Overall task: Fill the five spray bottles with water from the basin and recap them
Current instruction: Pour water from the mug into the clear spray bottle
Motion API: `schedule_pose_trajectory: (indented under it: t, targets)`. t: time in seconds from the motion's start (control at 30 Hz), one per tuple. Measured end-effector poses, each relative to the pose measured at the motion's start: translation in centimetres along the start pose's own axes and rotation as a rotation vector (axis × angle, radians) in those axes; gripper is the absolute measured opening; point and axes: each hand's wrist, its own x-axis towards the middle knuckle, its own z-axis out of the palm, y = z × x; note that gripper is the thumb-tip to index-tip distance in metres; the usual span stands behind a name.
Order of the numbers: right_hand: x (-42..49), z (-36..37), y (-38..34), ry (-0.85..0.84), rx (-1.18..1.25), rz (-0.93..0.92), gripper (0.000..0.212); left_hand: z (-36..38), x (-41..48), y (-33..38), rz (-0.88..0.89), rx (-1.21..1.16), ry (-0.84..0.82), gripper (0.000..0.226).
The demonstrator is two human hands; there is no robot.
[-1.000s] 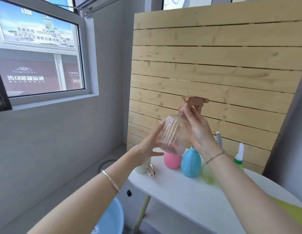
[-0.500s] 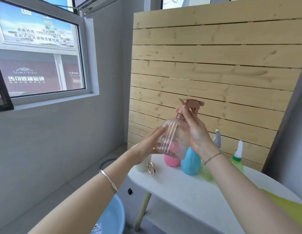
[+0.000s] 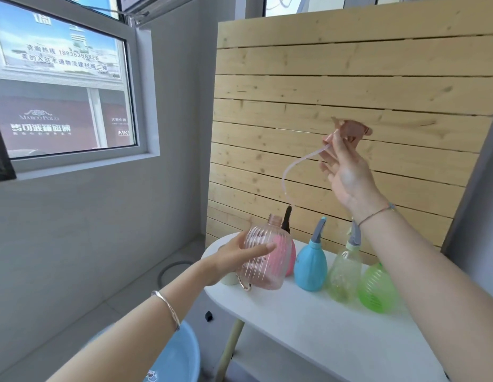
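I am looking at a white table (image 3: 322,334) standing on a pale leg (image 3: 228,351), with a tall panel of pale wooden slats (image 3: 350,78) rising behind it. A cream cup (image 3: 228,279) is sitting at the table's left end, a gold ring (image 3: 244,285) showing just beside it. A loop of grey hose (image 3: 171,267) and a small black thing (image 3: 209,316) are lying on the grey floor (image 3: 115,299). At left, a window (image 3: 74,128) is showing a billboard (image 3: 58,48) with Chinese lettering outside.

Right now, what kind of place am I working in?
Likely a balcony or utility corner, not certain: a window faces street signs, a slatted wood panel backs a small white table, and a blue basin sits on the floor.
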Motion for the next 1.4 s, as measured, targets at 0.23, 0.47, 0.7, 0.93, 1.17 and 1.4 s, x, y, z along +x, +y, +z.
schedule_pose_trajectory:
  t: [0.23,0.47,0.7,0.93,1.17,1.4]
  targets:
    - [1.1,-1.5,1.1,-0.091,-0.216,0.085,0.016,0.2,1.4,-2.7,-0.036,0.073,0.074,0.106]
    - [-4.7,-7.6,12.7,-0.382,-0.793,0.325,0.012,0.3,0.6,-4.3,-0.011,0.008,0.168,0.080]
    - [-9.8,-12.0,20.5,-0.561,-0.968,0.496,0.016,-0.1,-0.2,-7.1,0.004,0.018,0.226,0.087]
    - [-10.4,-13.3,23.3,-0.421,-0.986,0.554,0.024,-0.5,-1.6,-8.7,-0.023,-0.023,0.290,0.057]
    - [-9.9,-10.5,23.5,-0.198,-1.161,0.287,0.022,-1.9,-3.0,-9.9,-0.055,-0.046,0.382,0.062]
    - [-10.7,-2.8,25.6,-0.194,-0.754,0.522,0.031,-3.3,-6.1,-11.6,-0.102,-0.072,0.461,0.067]
